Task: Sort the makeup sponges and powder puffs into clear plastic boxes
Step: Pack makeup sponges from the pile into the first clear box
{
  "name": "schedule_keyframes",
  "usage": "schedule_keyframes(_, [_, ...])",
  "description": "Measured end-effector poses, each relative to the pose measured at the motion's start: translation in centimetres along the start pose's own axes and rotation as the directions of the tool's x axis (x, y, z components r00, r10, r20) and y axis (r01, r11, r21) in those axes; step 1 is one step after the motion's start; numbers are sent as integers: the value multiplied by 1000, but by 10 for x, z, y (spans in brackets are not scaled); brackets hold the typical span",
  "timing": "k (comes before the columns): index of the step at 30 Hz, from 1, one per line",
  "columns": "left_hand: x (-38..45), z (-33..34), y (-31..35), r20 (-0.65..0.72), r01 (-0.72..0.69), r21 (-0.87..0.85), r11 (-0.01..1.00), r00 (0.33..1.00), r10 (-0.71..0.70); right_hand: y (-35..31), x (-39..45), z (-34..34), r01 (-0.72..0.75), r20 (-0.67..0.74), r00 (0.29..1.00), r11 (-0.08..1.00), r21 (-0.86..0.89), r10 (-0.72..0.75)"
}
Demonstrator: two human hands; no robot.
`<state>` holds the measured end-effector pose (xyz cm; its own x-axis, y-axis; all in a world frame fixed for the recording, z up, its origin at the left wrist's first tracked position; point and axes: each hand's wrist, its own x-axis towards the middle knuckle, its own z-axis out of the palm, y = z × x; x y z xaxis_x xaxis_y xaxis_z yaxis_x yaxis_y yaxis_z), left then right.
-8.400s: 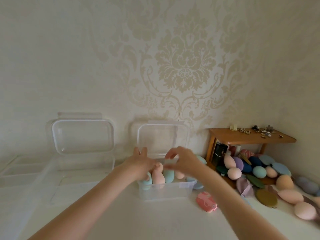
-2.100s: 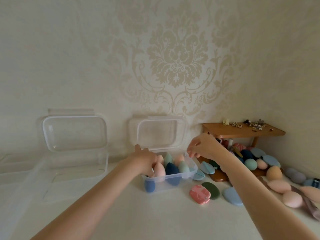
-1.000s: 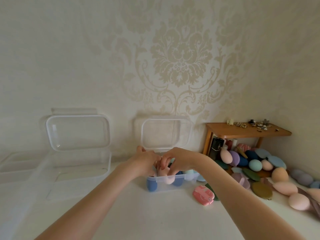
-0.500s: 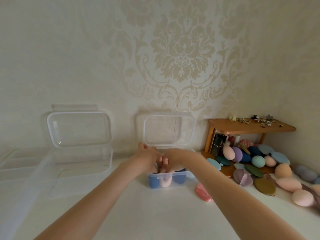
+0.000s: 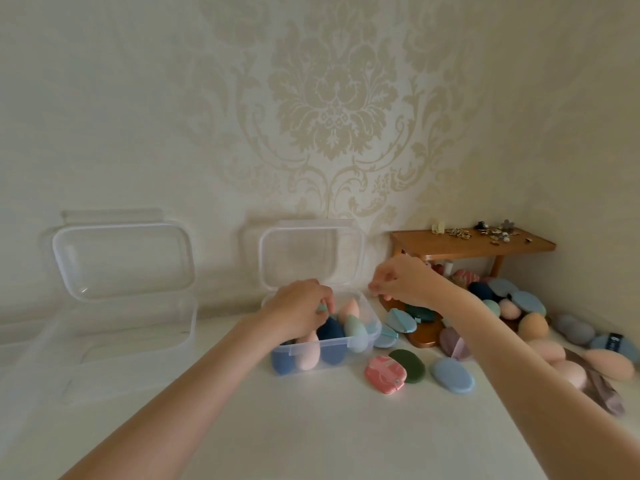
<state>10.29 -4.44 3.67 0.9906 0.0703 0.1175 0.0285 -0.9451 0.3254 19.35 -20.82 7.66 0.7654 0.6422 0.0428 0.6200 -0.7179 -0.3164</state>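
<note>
A small clear box (image 5: 372, 336) with its lid up holds several egg-shaped sponges in pink, blue and mint. My left hand (image 5: 298, 308) rests inside it, fingers pinched on a mint sponge (image 5: 322, 309). My right hand (image 5: 401, 280) hovers to the right of the box, above the table, fingers curled and nothing seen in them. A bigger clear box (image 5: 145, 327) stands open at the left with nothing in it. Flat puffs lie in front: a pink patterned puff (image 5: 384, 374), a dark green puff (image 5: 408, 365) and a light blue puff (image 5: 452, 375).
A small wooden shelf (image 5: 474, 244) with trinkets on top stands in the right corner. Several sponges and puffs are heaped under and around it, out to the right edge. Another clear container (image 5: 20, 344) sits at the far left. The patterned wall is close behind.
Half a second ago both hands were together in the small box. My right hand has since lifted out and moved right; my left hand stays in the box.
</note>
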Motion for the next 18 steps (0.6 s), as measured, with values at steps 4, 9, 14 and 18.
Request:
schedule_keyframes(4, [11, 19, 11, 78, -61, -11, 998, 995, 62, 63, 8, 17, -218, -80, 976, 869, -443, 204])
schedule_keyframes(9, [14, 28, 10, 55, -74, -48, 996, 995, 77, 98, 16, 46, -356, -38, 931, 885, -300, 362])
schedule_keyframes(14, [16, 30, 7, 55, -85, -29, 996, 995, 86, 86, 4, 44, -403, -363, 881, 881, -247, 302])
schedule_keyframes(18, [15, 25, 5, -23, -62, -91, 994, 998, 60, 59, -13, 25, -370, -514, 807, 927, -59, 289])
